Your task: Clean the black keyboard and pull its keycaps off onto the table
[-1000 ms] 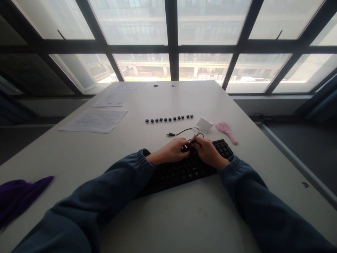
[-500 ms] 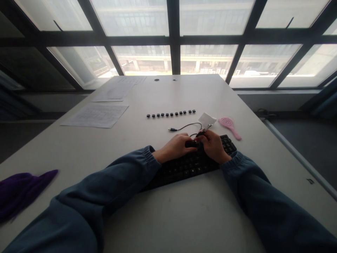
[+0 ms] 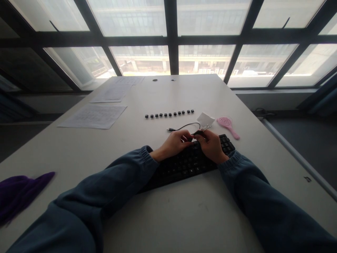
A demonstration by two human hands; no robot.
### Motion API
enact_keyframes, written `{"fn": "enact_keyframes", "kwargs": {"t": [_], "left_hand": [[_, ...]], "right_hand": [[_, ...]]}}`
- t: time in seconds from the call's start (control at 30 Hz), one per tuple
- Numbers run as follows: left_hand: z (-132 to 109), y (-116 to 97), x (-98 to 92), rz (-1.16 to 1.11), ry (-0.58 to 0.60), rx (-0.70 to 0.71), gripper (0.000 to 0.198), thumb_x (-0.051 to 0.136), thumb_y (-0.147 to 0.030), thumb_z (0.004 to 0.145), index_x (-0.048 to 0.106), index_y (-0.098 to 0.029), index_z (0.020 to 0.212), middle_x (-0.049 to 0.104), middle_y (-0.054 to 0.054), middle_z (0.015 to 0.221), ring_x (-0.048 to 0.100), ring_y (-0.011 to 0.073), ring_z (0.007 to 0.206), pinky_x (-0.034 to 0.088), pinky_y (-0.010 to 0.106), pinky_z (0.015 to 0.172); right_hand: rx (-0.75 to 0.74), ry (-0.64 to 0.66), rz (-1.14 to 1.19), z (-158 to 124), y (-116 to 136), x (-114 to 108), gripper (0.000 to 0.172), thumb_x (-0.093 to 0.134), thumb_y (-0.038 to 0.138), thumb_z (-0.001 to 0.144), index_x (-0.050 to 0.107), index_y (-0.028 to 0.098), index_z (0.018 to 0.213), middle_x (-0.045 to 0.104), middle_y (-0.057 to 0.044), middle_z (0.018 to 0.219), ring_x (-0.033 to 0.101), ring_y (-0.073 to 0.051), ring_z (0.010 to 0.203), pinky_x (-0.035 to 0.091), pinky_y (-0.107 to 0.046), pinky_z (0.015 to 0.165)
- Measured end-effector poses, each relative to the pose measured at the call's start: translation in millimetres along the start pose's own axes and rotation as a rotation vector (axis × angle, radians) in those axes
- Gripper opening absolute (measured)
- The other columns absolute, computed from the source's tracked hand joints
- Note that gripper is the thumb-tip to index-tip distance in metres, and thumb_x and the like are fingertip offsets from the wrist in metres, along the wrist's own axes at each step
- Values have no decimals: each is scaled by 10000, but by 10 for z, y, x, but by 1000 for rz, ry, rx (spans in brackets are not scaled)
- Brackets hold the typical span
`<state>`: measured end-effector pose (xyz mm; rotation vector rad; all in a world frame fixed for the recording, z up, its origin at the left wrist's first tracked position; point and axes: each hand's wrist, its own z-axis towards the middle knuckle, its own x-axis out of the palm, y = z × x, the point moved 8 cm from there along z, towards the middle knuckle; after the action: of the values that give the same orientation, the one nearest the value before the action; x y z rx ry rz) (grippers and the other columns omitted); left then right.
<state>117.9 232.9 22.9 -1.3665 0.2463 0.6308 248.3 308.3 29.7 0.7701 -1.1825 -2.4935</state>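
- Two hands of mine meet above the keyboard [image 3: 181, 165], thumbs and fingertips nearly together over its back edge.
- My right grip [image 3: 212, 146] pinches a small wire-ended tool [image 3: 206, 127], its shiny end pointing away, towards the white packet [image 3: 204, 117].
- My left grip [image 3: 175, 143] curls in beside it, thumb towards fingers; whether it pinches anything I cannot tell, since dark parts blend there.
- I take the step in hand to be close fingertip work with that tool; the next move seems to call for a steady left and small, light motions from the right.
- Eleven small black pieces [image 3: 170, 114] stand in a row beyond, apart from my fingers.
- Ahead and to my right, the cable plug [image 3: 170, 129], packet and pink brush [image 3: 228, 125] limit my reach.
- Leftward, the surface [image 3: 79, 154] gives more room, between papers [image 3: 93, 117] and purple cloth [image 3: 23, 193]; its far edge lies well apart.
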Motion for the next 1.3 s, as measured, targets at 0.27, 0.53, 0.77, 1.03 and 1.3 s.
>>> {"fn": "enact_keyframes", "kwargs": {"t": [0.27,0.53,0.77,1.03,1.3], "left_hand": [[-43,-140,-33,119,-53,108,319,605,-180,847,730,-166,1140,766,35,897,695,142,743,564,253,764],[-52,-259,-68,236,-46,218,250,546,-226,949,697,-197,1146,767,38,1037,722,159,860,556,262,851],[-54,-319,-166,192,-108,220,165,691,-311,883,713,-171,969,762,45,917,705,161,815,569,263,788],[456,-347,-631,299,-193,162,270,750,-414,823,752,-155,900,768,64,838,685,169,725,544,282,723],[1945,-48,-507,587,-100,108,219,749,-334,836,796,-131,904,765,90,828,664,181,765,502,297,788]], "right_hand": [[97,-102,89,13,-26,-70,173,636,375,911,649,217,841,747,-45,782,713,-215,702,568,-343,693],[171,-137,207,43,-151,-72,242,632,437,904,618,205,836,733,-43,728,702,-194,649,579,-325,650],[174,-154,240,56,-144,-93,216,626,399,908,609,202,821,727,-41,713,684,-178,610,571,-309,615],[180,-110,268,60,-177,-29,225,614,413,906,593,207,819,719,-38,718,690,-181,636,566,-303,620],[197,-68,314,56,-233,40,186,611,382,905,584,208,844,715,-35,736,695,-186,656,559,-297,628]]}}
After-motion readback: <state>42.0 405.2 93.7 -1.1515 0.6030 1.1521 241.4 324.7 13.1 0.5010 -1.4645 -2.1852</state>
